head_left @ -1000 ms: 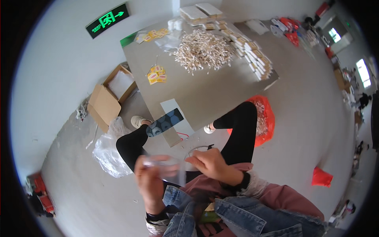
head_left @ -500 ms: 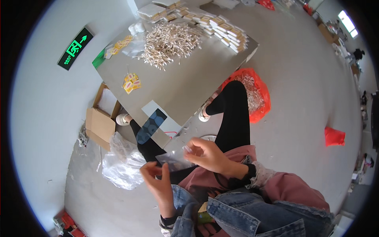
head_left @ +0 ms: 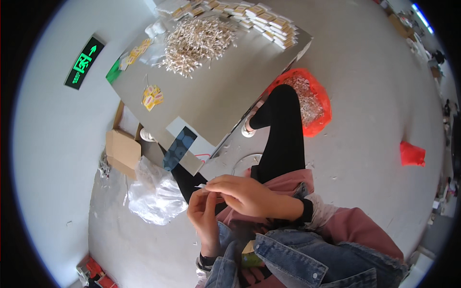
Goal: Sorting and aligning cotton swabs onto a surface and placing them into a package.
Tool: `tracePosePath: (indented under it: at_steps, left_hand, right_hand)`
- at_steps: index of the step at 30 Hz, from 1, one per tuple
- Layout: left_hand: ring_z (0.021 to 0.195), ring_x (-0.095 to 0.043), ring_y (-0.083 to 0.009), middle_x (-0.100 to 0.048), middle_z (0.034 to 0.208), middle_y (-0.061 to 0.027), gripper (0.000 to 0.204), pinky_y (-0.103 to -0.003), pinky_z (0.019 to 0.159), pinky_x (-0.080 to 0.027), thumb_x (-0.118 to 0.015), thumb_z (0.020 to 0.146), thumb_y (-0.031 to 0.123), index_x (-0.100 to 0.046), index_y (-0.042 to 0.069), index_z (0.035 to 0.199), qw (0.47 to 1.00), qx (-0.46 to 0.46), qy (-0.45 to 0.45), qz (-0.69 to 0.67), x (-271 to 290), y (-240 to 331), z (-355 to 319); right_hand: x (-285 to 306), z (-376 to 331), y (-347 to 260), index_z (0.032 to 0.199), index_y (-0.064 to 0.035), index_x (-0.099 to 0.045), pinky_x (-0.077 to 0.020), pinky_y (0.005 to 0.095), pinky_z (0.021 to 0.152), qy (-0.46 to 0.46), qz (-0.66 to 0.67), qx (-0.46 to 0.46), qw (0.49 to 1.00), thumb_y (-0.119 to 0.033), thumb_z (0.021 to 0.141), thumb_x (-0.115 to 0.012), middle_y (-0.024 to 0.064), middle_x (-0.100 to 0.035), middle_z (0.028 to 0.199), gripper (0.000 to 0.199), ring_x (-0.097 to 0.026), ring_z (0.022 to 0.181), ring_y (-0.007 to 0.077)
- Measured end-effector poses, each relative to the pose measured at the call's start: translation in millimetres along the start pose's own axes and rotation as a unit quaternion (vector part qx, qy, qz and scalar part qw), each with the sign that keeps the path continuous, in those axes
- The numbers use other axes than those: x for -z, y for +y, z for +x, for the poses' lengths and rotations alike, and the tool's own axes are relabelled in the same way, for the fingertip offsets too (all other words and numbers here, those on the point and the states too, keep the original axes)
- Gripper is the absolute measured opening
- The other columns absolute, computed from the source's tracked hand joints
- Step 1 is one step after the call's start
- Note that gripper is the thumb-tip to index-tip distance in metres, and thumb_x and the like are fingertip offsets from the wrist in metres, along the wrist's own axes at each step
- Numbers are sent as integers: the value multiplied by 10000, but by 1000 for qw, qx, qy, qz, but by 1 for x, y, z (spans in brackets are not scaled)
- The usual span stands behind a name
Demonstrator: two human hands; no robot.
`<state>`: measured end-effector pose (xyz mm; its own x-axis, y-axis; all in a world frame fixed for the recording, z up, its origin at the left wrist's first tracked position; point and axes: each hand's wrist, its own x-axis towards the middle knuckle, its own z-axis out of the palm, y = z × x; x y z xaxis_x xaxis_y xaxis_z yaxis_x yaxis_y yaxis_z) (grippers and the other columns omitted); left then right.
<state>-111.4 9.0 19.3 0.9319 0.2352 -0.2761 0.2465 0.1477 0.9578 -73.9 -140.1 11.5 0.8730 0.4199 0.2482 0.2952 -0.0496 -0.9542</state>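
Over my lap, my left hand (head_left: 204, 211) and my right hand (head_left: 245, 196) meet with their fingertips pinched together. Between them is a small clear plastic bag (head_left: 201, 186); only a pale edge shows above the fingers, and the rest is hidden by the hands. Ahead is a grey table (head_left: 206, 103) with a large loose heap of cotton swabs (head_left: 199, 45). Small yellow printed cards (head_left: 152, 98) lie in a pile on its left part. Packed bundles of swabs (head_left: 271, 24) are stacked along the far side.
A red bag (head_left: 322, 122) full of loose swabs stands right of the table by my knee. Left of my legs are an open cardboard box (head_left: 124, 152) and a crumpled clear plastic bag (head_left: 156, 199). A blue patterned strip (head_left: 180, 149) lies at the table's near corner.
My hands were apart with the clear bag spread between them; now they have come together, the right reaching over to the left, and cover most of the bag. The view has shifted slightly.
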Motion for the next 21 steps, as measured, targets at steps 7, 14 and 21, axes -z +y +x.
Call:
tracePosePath:
  at_steps: [7,14,21]
  left_hand:
    - [723,-611,-59,-667,840,-21,46,-194,659,-485,-653,971,30,-629,-1,945,1000,11,-24,-11,9,-3,-5]
    - [695,-577,-45,-622,794,5,98,-190,637,-457,-682,954,31,-605,7,899,998,22,-56,-25,16,-10,-3]
    - [684,-569,-43,-605,756,10,103,-186,620,-433,-677,956,37,-606,4,889,994,51,-95,-13,16,-7,-5]
  right_hand:
    - [7,3,-4,1094,-17,-660,-516,370,728,-10,-37,-23,999,11,844,-679,127,-643,980,253,-648,871,287]
    - [10,0,0,973,-11,-682,-504,307,612,3,34,-145,989,-101,877,-717,105,-711,792,136,-675,670,148]
    - [7,1,0,905,-49,-648,-491,321,610,9,-26,-212,977,-149,881,-676,83,-692,804,106,-671,685,218]
